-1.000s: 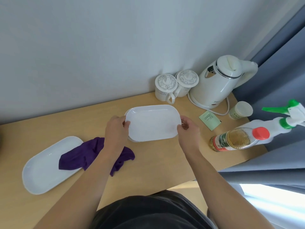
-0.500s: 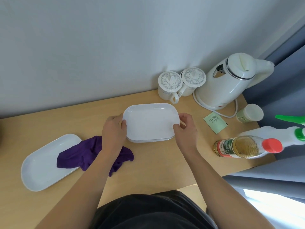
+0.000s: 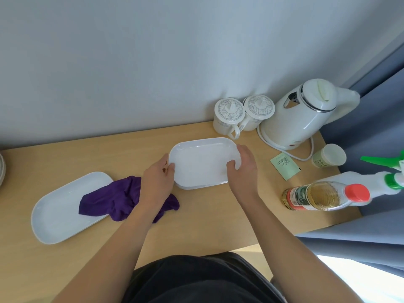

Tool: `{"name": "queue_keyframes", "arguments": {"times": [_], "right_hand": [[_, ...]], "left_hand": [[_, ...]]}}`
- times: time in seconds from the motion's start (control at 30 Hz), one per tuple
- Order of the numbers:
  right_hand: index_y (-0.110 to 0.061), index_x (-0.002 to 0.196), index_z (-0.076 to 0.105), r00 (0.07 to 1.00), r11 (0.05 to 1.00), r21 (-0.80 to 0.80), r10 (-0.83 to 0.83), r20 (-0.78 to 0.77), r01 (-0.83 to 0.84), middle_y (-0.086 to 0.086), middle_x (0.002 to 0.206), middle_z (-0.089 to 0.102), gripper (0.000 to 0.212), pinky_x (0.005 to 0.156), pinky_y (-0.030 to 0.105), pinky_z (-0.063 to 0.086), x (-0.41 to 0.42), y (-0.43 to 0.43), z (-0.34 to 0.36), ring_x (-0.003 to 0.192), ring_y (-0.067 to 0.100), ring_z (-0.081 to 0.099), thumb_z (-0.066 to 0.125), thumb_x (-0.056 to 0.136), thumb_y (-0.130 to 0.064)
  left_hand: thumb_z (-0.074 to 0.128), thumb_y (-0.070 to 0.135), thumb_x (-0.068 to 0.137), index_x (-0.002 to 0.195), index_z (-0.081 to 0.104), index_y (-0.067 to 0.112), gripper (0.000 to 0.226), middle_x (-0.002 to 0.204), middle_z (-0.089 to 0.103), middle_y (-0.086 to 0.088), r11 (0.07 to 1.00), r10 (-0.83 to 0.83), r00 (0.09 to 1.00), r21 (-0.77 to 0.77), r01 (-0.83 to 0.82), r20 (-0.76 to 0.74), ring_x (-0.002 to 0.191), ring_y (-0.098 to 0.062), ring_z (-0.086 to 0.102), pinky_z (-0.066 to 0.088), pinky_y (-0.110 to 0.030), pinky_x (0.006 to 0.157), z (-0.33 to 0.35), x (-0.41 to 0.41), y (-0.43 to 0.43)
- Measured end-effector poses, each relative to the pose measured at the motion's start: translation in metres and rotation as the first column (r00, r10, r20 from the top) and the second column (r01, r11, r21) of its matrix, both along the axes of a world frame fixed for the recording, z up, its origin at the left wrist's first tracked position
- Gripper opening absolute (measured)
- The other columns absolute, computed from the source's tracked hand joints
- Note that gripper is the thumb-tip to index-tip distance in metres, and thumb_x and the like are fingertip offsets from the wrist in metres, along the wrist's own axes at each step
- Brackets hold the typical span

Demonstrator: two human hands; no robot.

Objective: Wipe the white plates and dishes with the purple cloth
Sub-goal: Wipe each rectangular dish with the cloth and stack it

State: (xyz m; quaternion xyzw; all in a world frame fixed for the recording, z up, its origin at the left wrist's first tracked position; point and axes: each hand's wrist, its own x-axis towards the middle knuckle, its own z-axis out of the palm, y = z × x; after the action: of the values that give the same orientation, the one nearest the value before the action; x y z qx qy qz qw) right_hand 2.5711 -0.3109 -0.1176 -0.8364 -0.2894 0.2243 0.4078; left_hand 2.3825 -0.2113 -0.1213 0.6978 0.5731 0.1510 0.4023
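cloth (image 3: 113,200) partly on left plate (image 3: 56,213), dish stack (image 3: 201,162) right of it, kettle (image 3: 301,119) behind right

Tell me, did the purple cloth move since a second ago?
No. The purple cloth still lies over the same end of the oval plate, not shifted along it.

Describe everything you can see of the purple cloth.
The purple cloth is soft, deep-violet fabric, crumpled in folds. It lies on the wooden table, its left part draped over the right end of the oval plate. The left hand, gripping the rectangular dish, crosses above it at the wrist, hiding part.
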Motion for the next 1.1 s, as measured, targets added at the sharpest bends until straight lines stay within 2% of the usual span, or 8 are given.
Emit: {"name": "queue_keyframes", "arguments": {"times": [0.1,0.33,0.5,0.6,0.67,0.8,0.97,1.1], "right_hand": [[-0.013,0.14,0.052,0.987,0.99,0.07,0.113,0.111,-0.121,0.003,0.156,0.036,0.042,0.116,0.025,0.022,-0.027,0.007,0.013,0.146,0.017,0.027,0.052,0.098,-0.011],[-0.015,0.126,0.06,0.868,0.841,0.217,0.49,0.084,-0.496,-0.004,0.132,0.055,0.035,0.105,0.006,0.027,-0.12,0.042,0.038,0.125,0.003,0.046,0.055,0.093,-0.005],[-0.024,0.135,0.053,0.705,0.704,-0.047,0.709,0.011,-0.708,-0.005,0.135,0.052,0.046,0.107,0.03,0.04,-0.167,0.057,0.01,0.126,0.014,0.047,0.064,0.09,-0.028],[-0.03,0.146,0.04,0.646,0.616,-0.335,0.763,0.029,-0.713,-0.003,0.143,0.046,0.074,0.106,0.041,0.041,-0.182,0.062,-0.005,0.129,0.023,0.043,0.07,0.082,-0.049],[-0.03,0.151,0.032,0.619,0.567,-0.461,0.784,0.047,-0.683,-0.002,0.146,0.043,0.083,0.104,0.042,0.042,-0.189,0.062,-0.012,0.131,0.026,0.042,0.072,0.081,-0.05],[-0.028,0.143,0.046,0.676,0.62,-0.453,0.736,0.051,-0.641,0.0,0.134,0.051,0.059,0.093,0.038,0.047,-0.195,0.064,-0.019,0.118,0.025,0.049,0.064,0.088,-0.037],[-0.026,0.101,0.066,0.864,0.858,-0.127,0.481,-0.147,-0.499,-0.007,0.093,0.066,0.019,0.076,0.033,0.051,-0.197,0.059,0.003,0.086,0.012,0.06,0.059,0.084,-0.031],[-0.018,0.093,0.068,0.918,0.951,0.043,0.306,-0.254,-0.305,0.001,0.084,0.068,0.016,0.074,0.039,0.055,-0.198,0.055,0.025,0.08,0.02,0.063,0.057,0.085,-0.026]], "left_hand": [[0.051,0.03,0.101,0.144,0.049,0.016,0.045,0.139,0.059,0.0,0.998,0.051,0.999,0.029,-0.051,-0.008,0.124,-0.018,0.057,0.046,-0.039,0.105,0.003,-0.017,0.0],[0.053,0.02,0.099,0.131,0.061,0.017,0.033,0.129,0.063,0.005,0.963,0.201,0.98,0.182,-0.198,0.003,0.115,-0.011,0.059,0.046,-0.03,0.102,0.017,-0.092,-0.005],[0.054,0.014,0.097,0.126,0.064,0.012,0.03,0.123,0.067,0.0,0.93,0.322,0.946,0.199,-0.311,-0.027,0.111,-0.017,0.061,0.047,-0.03,0.097,0.022,-0.144,-0.009],[0.056,0.012,0.097,0.122,0.066,0.011,0.027,0.12,0.068,0.0,0.93,0.316,0.949,0.203,-0.307,-0.01,0.11,-0.018,0.062,0.049,-0.034,0.097,0.019,-0.168,-0.007],[0.056,0.011,0.096,0.12,0.067,0.011,0.026,0.119,0.068,0.0,0.938,0.292,0.957,0.197,-0.284,-0.008,0.111,-0.018,0.062,0.05,-0.037,0.097,0.017,-0.179,-0.003],[0.059,0.016,0.095,0.118,0.068,0.014,0.024,0.115,0.069,0.003,0.972,0.187,0.982,0.146,-0.186,0.003,0.106,-0.014,0.063,0.052,-0.036,0.095,0.016,-0.187,0.009],[0.065,0.034,0.093,0.123,0.066,0.024,0.032,0.112,0.067,0.013,0.991,-0.131,0.989,0.023,0.129,0.07,0.102,-0.002,0.062,0.05,-0.023,0.092,0.026,-0.178,0.024],[0.056,0.039,0.098,0.118,0.066,0.031,0.023,0.1,0.071,0.017,0.962,-0.228,0.943,-0.093,0.257,0.242,0.093,0.002,0.065,0.051,-0.017,0.081,0.036,-0.164,0.028]]}}
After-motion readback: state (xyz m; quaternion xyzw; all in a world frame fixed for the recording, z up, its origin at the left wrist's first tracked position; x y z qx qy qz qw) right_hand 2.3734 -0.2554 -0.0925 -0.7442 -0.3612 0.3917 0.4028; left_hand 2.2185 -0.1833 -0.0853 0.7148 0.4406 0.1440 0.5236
